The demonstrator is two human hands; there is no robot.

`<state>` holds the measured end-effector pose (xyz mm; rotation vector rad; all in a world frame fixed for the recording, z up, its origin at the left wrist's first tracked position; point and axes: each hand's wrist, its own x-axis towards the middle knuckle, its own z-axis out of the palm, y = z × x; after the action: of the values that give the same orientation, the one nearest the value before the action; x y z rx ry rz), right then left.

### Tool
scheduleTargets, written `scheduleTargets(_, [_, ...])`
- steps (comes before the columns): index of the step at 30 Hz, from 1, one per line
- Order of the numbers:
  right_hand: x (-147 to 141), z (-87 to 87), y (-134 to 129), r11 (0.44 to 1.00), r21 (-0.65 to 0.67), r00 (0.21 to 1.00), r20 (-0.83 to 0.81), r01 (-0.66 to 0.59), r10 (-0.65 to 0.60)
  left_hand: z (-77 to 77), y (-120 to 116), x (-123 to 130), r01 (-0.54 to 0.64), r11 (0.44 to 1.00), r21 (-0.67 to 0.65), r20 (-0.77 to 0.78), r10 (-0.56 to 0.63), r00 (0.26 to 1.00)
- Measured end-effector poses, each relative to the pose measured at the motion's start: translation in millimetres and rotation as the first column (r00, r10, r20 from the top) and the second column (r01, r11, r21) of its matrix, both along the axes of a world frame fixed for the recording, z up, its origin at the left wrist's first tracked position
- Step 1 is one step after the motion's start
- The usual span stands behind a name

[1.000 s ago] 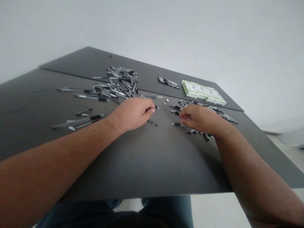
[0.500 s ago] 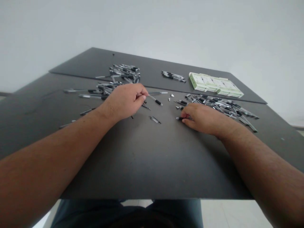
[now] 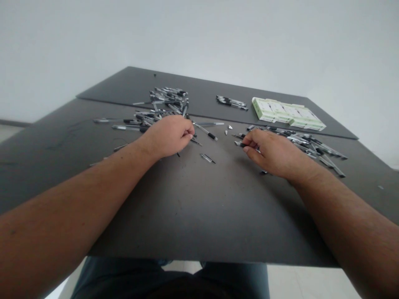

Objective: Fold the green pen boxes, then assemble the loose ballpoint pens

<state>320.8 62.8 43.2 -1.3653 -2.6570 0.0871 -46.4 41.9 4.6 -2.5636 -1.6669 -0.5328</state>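
Observation:
My left hand [image 3: 173, 135] is closed at the near edge of the left pen pile [image 3: 168, 97]; what its fingertips pinch, if anything, is hidden. A clear pen with a black grip [image 3: 212, 136] lies just right of these fingers. My right hand [image 3: 268, 151] has thumb and fingers closed on a pen part [image 3: 239, 144] with a black grip, beside the right pen pile [image 3: 311, 141]. Between the hands lie two short thin parts [image 3: 207, 158] and two small pale tips [image 3: 230, 127].
Flat white and green boxes [image 3: 288, 113] lie at the back right of the dark table [image 3: 187, 216]. A small bundle of pens [image 3: 232, 102] is left of them. A seam runs across the table behind the hands.
My right hand has moved a little up and away from the front edge, and a dark pen end now shows below it. My left hand no longer holds the pen with the black grip, which lies beside it.

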Motion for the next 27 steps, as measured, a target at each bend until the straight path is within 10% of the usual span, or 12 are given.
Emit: scheduleTargets(27, [-6.1, -2.0, -5.6, 0.998, -0.025, 0.998, 0.039, -0.055, 0.056, -8.7, 1.5, 17.0, 0.122, 0.992, -0.035, -0.147, -0.126, 0.981])
